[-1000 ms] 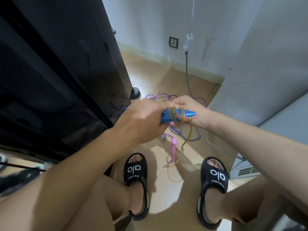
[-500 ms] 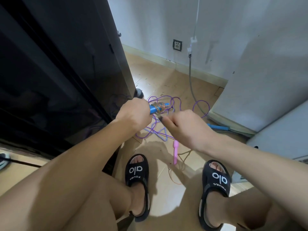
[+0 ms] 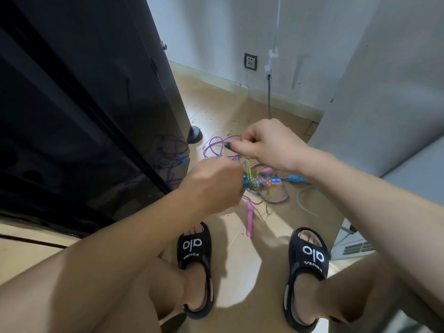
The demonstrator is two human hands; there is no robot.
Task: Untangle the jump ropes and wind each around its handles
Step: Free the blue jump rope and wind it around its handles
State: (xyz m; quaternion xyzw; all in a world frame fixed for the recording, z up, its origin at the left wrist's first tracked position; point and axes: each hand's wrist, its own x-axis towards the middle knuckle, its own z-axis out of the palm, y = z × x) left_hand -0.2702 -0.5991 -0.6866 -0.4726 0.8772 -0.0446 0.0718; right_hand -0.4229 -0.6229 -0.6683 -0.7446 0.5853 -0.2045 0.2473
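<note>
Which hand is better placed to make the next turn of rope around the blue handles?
Right hand: it pinches the rope above the blue handles, free to circle, while the left hand grips them.

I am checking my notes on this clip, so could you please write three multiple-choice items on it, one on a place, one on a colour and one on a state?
1. Where does the pink handle lie?
A. on the floor between the sandals
B. in the right hand
C. on the black cabinet

2. What colour is the handle in the left hand?
A. red
B. blue
C. white

3. What is the right hand doing?
A. resting flat on a knee
B. hanging idle
C. pinching a cord

Key: 1 A, it lies on the floor; 2 B, blue shows under the wound cord; 3 C, the fingers pinch the cord above the handle.
</note>
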